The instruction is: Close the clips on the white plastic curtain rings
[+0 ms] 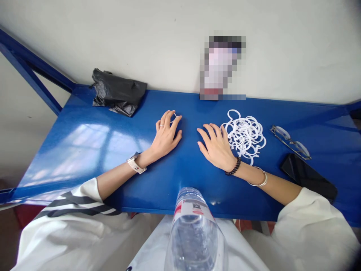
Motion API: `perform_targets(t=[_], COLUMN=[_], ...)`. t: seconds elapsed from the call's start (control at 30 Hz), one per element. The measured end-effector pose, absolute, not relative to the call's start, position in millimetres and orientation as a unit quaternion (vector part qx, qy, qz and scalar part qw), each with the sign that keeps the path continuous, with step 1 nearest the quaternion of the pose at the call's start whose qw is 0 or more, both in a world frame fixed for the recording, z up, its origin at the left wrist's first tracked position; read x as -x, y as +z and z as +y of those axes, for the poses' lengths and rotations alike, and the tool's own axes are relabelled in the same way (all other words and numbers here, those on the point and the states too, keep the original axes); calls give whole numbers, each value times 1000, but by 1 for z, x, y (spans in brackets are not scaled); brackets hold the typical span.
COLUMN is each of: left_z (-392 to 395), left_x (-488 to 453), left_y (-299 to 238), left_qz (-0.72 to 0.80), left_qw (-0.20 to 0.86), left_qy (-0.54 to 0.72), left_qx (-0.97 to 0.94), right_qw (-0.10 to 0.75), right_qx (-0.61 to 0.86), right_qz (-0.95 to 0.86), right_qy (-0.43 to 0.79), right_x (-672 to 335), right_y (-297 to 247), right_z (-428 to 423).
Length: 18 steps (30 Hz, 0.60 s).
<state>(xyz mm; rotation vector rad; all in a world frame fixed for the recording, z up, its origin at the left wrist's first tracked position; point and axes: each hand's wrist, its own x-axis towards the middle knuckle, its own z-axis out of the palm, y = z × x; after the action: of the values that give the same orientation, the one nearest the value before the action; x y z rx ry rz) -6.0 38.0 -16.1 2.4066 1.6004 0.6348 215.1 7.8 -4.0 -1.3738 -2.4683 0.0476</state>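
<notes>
The left hand (166, 134) lies palm down on the blue worktop (93, 150), fingers spread and lightly curled, with a single white ring (175, 116) pinched loosely at its fingertips; it grips nothing firmly. A pale watch (135, 163) sits on that wrist, and a crumpled black bag (118, 92) lies well behind it against the wall. The right hand (216, 145) rests flat and open beside it, holding nothing, its fingers just touching the near edge of the pile of white rings (245, 134); a dark bead bracelet (233, 167) and a thin bangle (262, 180) circle that wrist. By the look of it, one ring has been drawn apart from the heap and the work is at the sorting or picking stage; the next move would call for a fine fingertip pinch to free one ring without dragging the tangled others along. Further right lie a pair of glasses (290, 141) and a dark phone (308, 177), apart from the pile. A clear water bottle (194, 229) stands close below, in the lap. The worktop is glossy, throws back window light, and meets a plain white wall (296, 45).
</notes>
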Motion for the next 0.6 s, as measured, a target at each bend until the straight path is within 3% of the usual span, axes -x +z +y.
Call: perform_targets(t=[0.3, 0.6], left_z=[35, 37], left_x=[4, 4], left_y=[-8, -10], left_qz=[422, 354], left_qw=[98, 112], left_qy=[186, 187], left_qx=[-882, -910], right_qw=[172, 220], right_qx=[249, 224], right_qz=[-948, -945], right_qy=[97, 95], right_x=[-215, -215], right_y=[-3, -6], right_z=[15, 14])
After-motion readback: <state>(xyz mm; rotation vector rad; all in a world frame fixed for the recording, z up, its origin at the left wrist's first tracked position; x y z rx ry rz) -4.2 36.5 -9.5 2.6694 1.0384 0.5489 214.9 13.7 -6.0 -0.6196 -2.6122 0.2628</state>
